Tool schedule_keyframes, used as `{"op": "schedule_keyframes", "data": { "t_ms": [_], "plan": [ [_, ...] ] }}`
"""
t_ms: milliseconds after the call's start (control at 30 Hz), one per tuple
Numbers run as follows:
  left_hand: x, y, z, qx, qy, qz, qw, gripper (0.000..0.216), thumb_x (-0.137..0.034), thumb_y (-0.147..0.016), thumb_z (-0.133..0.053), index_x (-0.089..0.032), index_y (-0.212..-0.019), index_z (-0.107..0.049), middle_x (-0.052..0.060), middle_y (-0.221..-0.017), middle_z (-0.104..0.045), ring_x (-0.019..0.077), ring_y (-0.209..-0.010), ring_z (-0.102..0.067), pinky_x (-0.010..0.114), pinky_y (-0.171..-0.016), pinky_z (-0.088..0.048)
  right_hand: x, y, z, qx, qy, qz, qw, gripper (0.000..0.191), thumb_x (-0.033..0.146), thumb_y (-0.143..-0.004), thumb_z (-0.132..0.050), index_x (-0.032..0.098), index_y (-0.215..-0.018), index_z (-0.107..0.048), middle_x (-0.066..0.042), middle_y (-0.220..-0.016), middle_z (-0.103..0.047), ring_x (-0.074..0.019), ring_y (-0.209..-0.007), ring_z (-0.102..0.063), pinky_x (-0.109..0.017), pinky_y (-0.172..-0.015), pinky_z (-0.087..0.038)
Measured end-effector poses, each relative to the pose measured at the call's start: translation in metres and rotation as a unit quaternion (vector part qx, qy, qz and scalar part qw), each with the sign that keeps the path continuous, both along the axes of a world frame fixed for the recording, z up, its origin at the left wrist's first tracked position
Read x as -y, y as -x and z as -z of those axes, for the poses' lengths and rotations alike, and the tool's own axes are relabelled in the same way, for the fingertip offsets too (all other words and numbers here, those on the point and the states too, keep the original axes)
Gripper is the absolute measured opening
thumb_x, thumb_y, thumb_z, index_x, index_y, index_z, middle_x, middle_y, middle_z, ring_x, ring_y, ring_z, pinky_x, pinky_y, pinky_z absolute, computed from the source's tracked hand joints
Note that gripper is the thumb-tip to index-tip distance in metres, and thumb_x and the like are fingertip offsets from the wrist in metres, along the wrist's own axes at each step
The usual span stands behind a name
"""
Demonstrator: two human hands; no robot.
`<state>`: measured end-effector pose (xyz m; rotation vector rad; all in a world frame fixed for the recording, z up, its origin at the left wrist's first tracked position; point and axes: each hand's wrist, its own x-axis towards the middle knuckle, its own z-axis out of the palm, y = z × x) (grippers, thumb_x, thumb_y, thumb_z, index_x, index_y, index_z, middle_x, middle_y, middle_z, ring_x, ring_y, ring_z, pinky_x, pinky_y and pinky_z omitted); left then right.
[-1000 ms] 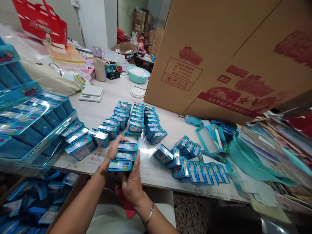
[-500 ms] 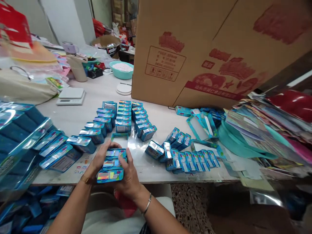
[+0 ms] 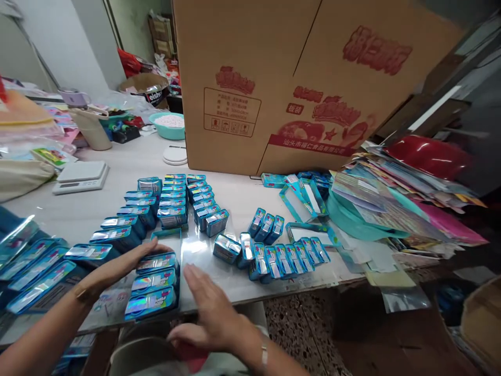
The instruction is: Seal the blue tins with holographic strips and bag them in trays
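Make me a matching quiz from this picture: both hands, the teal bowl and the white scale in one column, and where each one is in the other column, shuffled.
1. left hand
2. right hand
3. teal bowl
4. white scale

A. on the table, left of the cardboard box, with white stuff inside
B. lying flat against the left side of the three blue tins at the near edge
C. towards the table's left, beside a cream bag
D. open, to the right of the three blue tins

Pairs: 1-B, 2-D, 3-A, 4-C
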<state>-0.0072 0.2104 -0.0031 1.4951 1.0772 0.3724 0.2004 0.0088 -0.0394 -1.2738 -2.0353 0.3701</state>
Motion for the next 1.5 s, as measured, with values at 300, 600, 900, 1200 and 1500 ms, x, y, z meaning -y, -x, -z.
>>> {"op": "schedule_keyframes", "data": {
  "t_ms": [300, 600, 900, 1200, 1500],
  "plan": [
    [0.102, -0.117, -0.033, -0.034, -0.340, 0.138, 0.930, 0.066, -0.034, -0.080, -0.070, -0.025, -0.142, -0.050, 0.012, -0.150, -0.050, 0.0344, -0.138, -0.046, 0.047, -0.115, -0.039, 0.006, -0.158, -0.083, 0.338, 0.157, 0.048, 0.927, 0.111, 0.002, -0.062, -0.069, 0.029, -0.158, -0.020, -0.017, -0.164, -0.021, -0.0439, -0.147, -0.026, -0.066, -0.111, -0.031],
    [0.099, -0.160, -0.015, -0.198, -0.368, 0.291, 0.861, 0.074, -0.044, -0.069, -0.084, -0.019, -0.128, -0.046, 0.021, -0.148, -0.044, 0.0388, -0.124, -0.058, 0.047, -0.096, -0.052, -0.013, -0.168, -0.072, 0.331, 0.187, -0.026, 0.924, 0.102, 0.048, -0.077, -0.077, 0.024, -0.159, -0.020, -0.018, -0.164, -0.018, -0.0386, -0.129, -0.052, -0.048, -0.101, -0.047],
    [0.103, -0.149, -0.009, -0.145, -0.415, 0.193, 0.877, 0.035, -0.013, -0.085, -0.052, -0.021, -0.120, -0.056, 0.015, -0.152, -0.046, 0.0310, -0.124, -0.061, 0.044, -0.101, -0.051, -0.027, -0.161, -0.053, 0.407, 0.085, -0.068, 0.907, 0.113, 0.011, -0.057, -0.081, 0.020, -0.155, -0.027, -0.018, -0.162, -0.026, -0.0406, -0.150, -0.018, -0.066, -0.118, -0.011],
    [0.026, -0.039, -0.097, 0.033, -0.375, -0.027, 0.926, 0.062, -0.023, -0.074, -0.070, -0.021, -0.135, -0.060, 0.008, -0.133, -0.066, 0.0307, -0.122, -0.060, 0.042, -0.108, -0.043, -0.033, -0.152, -0.088, 0.324, 0.128, -0.033, 0.937, 0.056, 0.034, -0.069, -0.073, 0.021, -0.120, -0.056, -0.008, -0.107, -0.063, -0.0288, -0.100, -0.061, -0.059, -0.111, -0.027],
    [-0.014, 0.006, -0.010, 0.113, -0.321, 0.025, 0.940, 0.027, -0.028, -0.081, -0.064, -0.020, -0.105, -0.076, 0.008, -0.110, -0.074, 0.0262, -0.106, -0.066, 0.038, -0.099, -0.048, -0.082, -0.034, -0.093, 0.134, -0.034, 0.108, 0.985, 0.071, 0.038, -0.079, -0.072, 0.020, -0.139, -0.041, -0.014, -0.121, -0.059, -0.0319, -0.106, -0.057, -0.047, -0.090, -0.050]
  ]
}}
